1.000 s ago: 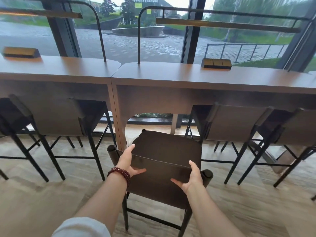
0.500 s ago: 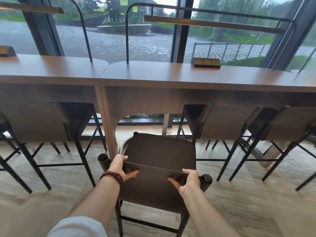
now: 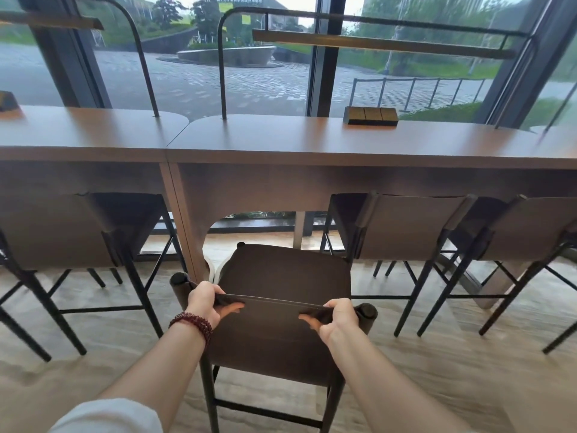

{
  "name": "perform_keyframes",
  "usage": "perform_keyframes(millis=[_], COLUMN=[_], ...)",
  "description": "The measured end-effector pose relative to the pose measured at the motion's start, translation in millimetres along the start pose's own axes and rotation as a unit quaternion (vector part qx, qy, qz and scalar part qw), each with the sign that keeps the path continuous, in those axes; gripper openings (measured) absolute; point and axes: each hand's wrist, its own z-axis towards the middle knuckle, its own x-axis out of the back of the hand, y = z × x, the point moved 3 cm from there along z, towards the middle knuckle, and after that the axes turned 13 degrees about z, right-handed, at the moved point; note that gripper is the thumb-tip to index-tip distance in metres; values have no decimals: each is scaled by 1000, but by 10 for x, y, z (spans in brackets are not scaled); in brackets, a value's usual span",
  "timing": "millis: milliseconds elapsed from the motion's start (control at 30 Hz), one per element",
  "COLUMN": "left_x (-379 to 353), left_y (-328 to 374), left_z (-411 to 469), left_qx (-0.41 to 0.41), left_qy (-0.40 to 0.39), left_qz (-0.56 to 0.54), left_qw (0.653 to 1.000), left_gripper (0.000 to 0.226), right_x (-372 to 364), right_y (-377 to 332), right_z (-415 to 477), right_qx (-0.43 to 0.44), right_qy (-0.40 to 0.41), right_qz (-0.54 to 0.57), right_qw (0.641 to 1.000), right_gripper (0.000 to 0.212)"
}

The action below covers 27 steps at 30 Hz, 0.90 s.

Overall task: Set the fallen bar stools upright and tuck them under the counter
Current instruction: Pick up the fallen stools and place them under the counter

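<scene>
Forearms reach forward from the bottom edge, with a white sleeve (image 3: 106, 415) on the left one and a dark red bead bracelet (image 3: 191, 321) at its wrist. Both hands grip the top edge of the backrest of a dark brown bar stool (image 3: 284, 273). The left hand (image 3: 204, 300) is near the backrest's left post and the right hand (image 3: 338, 317) is just beside the right post. Each has its fingers curled over the far side of the edge and its thumb against the near face.

The bar stool stands upright on the pale wood-look floor (image 3: 437, 370), straight ahead of the person. Its seat points at the opening under the counter (image 3: 281, 142), and its front left corner is near the counter's support panel.

A second ago the fingers lay straight and loose over that edge; now they are wrapped round it. The bar stool is upright as before, in much the same spot.

Farther on, three more are tucked in with their backrests against the counter's front panel: a left stool (image 3: 62, 232), a right stool (image 3: 406, 226) and a far-right stool (image 3: 524, 232). On the counter a dark block with a wooden top (image 3: 370, 116) sits near the window. A long wooden lamp bar (image 3: 374, 43) hangs above on a thin black frame that rises from the surface. Beyond the glass lies a wet paved yard
</scene>
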Motion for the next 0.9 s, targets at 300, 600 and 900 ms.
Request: perform_keyframes(millis=[300,600,900], left_x=[-592,-835,-1145], left_y=[487,1217,2107], left_z=[160,662,1359], left_qx=[-12,-6,-26], left_qy=[9,6,-3], left_qz=[-19,-31,12], left_qw=[1000,999,1000], left_gripper=[19,34,30], right_x=[-707,-1765,-2936], right_y=[-588,-843,-969], right_z=[382,476,846], right_qx=[-10,-27,-54], right_qy=[-26,-72,-73], right_qz=[-73,-110,-51], right_qw=[997,991,995], right_gripper=[38,32,63])
